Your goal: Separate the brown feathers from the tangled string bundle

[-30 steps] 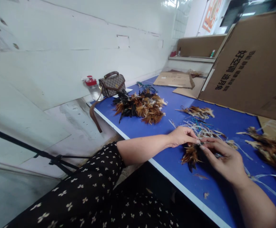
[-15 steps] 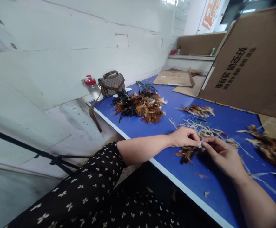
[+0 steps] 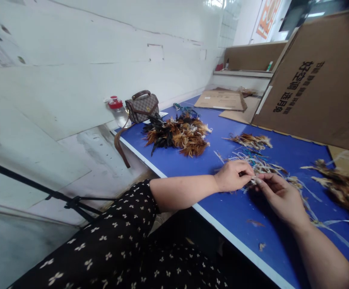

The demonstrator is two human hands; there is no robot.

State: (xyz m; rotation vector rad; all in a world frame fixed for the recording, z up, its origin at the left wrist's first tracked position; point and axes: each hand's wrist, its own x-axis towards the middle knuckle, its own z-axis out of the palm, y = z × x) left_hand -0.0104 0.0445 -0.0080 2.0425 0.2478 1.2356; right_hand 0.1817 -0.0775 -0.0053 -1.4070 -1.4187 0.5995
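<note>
Over the blue table [image 3: 222,224], my left hand [image 3: 234,176] and my right hand [image 3: 283,198] meet fingertip to fingertip. Both pinch the whitish tied end of a small feather bundle [image 3: 253,182]. Most of its brown feathers are hidden behind my left hand. Just beyond my fingers lies a tangle of pale strips and strings [image 3: 260,165], some of them blue. A flat bunch of tan feathers [image 3: 252,140] rests past that tangle. Brown feathers [image 3: 343,186] are heaped to the right of my right hand.
A large pile of brown and black feathers [image 3: 182,134] lies farther left on the table. Behind it stand a patterned handbag [image 3: 143,108] and a red-lidded bottle [image 3: 117,109]. An upright cardboard sheet [image 3: 315,84] borders the far right side. Feather scraps [image 3: 261,246] lie near the front edge.
My left hand has turned over slightly, its fingers curling more. The brown feathers that hung below it are now mostly covered. Both hands stay at the same spot.
</note>
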